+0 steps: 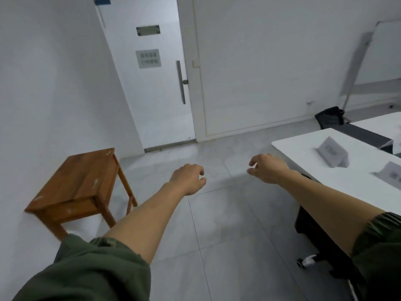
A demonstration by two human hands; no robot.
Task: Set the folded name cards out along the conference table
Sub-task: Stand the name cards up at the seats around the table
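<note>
Two folded name cards up on the conference table (303, 148), both standing tent-style: first name card (333, 152) near the table's end, second name card (391, 173) further along the same top and cut off by the edge of the view. Well apart from each other, print too blurry to read (motion smear all over, tbh).

Right hand (268, 168) just off the table's end corner, out over the floor, fingers loosely curled, nothing in it, not touching the table or either card. Left hand (187, 179) further out from the table, also over the floor, same loose curl, also holding nothing. Both forearms bare, green sleeves (86, 268) pushed up toward the elbows.

Black wheeled chair (314, 235) tucked under the table's near edge, one white caster (306, 260) sticking out. Wooden stool (80, 181) well away from the table, against the side wall beyond the left hand. White door (152, 88) in the wall past the table's end, closed, with a long metal handle (181, 82) and two small signs. Another dark chair (329, 117) behind the table's far corner, and a second white tabletop (379, 124) right beside the table on its far side.
</note>
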